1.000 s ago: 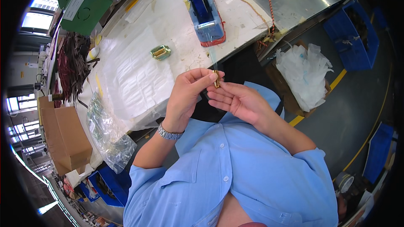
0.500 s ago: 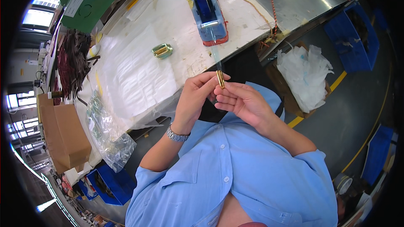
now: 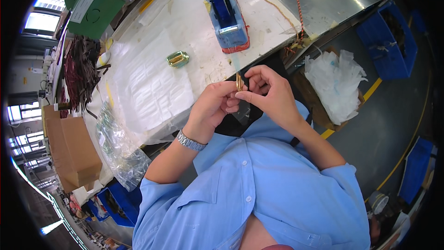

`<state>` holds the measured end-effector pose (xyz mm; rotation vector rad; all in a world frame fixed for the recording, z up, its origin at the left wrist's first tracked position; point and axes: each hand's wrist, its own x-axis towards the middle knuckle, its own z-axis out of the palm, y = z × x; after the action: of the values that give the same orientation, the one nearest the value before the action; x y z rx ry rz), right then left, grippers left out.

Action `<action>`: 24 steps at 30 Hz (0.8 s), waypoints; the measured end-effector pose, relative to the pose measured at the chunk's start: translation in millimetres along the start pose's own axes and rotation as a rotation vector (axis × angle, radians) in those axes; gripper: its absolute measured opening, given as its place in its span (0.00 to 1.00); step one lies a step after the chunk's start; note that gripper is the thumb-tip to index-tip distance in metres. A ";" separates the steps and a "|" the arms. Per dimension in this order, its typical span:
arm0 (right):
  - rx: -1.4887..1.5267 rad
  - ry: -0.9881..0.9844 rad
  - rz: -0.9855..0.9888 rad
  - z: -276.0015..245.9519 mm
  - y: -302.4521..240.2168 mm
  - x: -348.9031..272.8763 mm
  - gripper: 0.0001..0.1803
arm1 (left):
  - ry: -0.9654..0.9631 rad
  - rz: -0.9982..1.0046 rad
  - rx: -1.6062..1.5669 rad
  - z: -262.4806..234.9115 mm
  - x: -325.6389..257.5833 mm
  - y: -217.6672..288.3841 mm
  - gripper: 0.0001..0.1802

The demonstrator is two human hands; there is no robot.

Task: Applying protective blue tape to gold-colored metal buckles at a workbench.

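Tape [image 3: 235,61] is stretched from the blue dispenser [image 3: 232,40] to a gold piece [image 3: 238,81], seemingly not yet cut — the piece is pinched by the left hand [image 3: 210,105] and thumbed by the loosely spread right hand [image 3: 277,101]; another gold item [image 3: 177,59] is set farther left on the worktop [image 3: 206,41].

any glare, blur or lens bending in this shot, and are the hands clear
Head view: the windows look very bright; head view: glare marks the metal tabletop; head view: edges curve near the rim, corners go black; head view: left hand and right hand look fairly clear, the gold piece is too small for detail.
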<state>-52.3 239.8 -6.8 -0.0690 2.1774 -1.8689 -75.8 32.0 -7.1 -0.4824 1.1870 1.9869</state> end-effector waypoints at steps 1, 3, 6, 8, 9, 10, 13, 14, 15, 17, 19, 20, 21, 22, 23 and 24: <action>0.058 0.106 -0.204 2.2 6.3 4.0 0.30 | -0.001 -0.002 0.002 1.1 0.2 2.1 0.10; 0.109 0.072 -0.262 5.0 14.7 13.4 0.32 | 0.017 -0.072 -0.037 1.1 1.1 7.2 0.08; 0.477 -0.110 -0.108 8.0 16.1 17.8 0.34 | -0.020 -0.125 -0.112 -3.2 5.8 11.3 0.07; 0.538 -0.127 -0.040 9.8 13.3 17.8 0.33 | 0.011 -0.142 -0.121 -1.7 5.6 13.9 0.07; 0.540 -0.127 -0.040 10.6 11.8 16.7 0.33 | 0.038 -0.163 -0.127 -0.3 5.2 15.2 0.08; 0.510 -0.103 -0.068 11.5 10.3 15.4 0.31 | 0.039 -0.163 -0.126 -2.0 4.6 14.6 0.08; 0.529 -0.075 -0.057 11.7 12.0 16.8 0.28 | -0.072 -0.104 -0.086 -4.2 -2.1 6.9 0.10; 0.577 -0.077 -0.020 11.5 12.8 17.6 0.27 | 0.047 0.129 0.249 -1.2 -10.8 0.2 0.10; 0.579 -0.069 -0.019 12.9 11.1 17.1 0.27 | 0.163 0.363 0.583 2.0 -18.5 -6.1 0.10; 0.598 -0.013 -0.036 18.2 3.7 13.5 0.25 | 0.276 0.578 0.676 11.5 -23.9 -15.4 0.08; 0.616 -0.013 -0.027 17.9 -1.6 11.6 0.24 | 0.357 1.115 1.106 18.8 -24.8 -18.2 0.09; 0.634 -0.011 -0.019 18.3 -3.1 10.9 0.24 | 0.370 1.184 1.074 23.3 -19.6 -19.8 0.11; 0.635 -0.015 -0.022 19.8 -3.3 11.1 0.24 | 0.374 1.187 1.075 20.9 -15.2 -17.9 0.11; 0.599 0.011 -0.014 21.5 -3.0 11.4 0.23 | 0.376 1.269 1.126 17.1 -9.7 -16.4 0.09; 0.564 0.038 -0.007 22.8 -3.4 11.6 0.23 | 0.378 1.351 1.177 14.7 -7.2 -14.7 0.07; 0.563 0.042 -0.007 21.5 -3.1 11.8 0.23 | 0.373 1.353 1.176 15.5 -6.6 -12.8 0.07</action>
<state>-59.1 216.0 -8.6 0.0735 1.5952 -2.4251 -60.8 46.3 -2.6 0.8139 3.0871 1.5560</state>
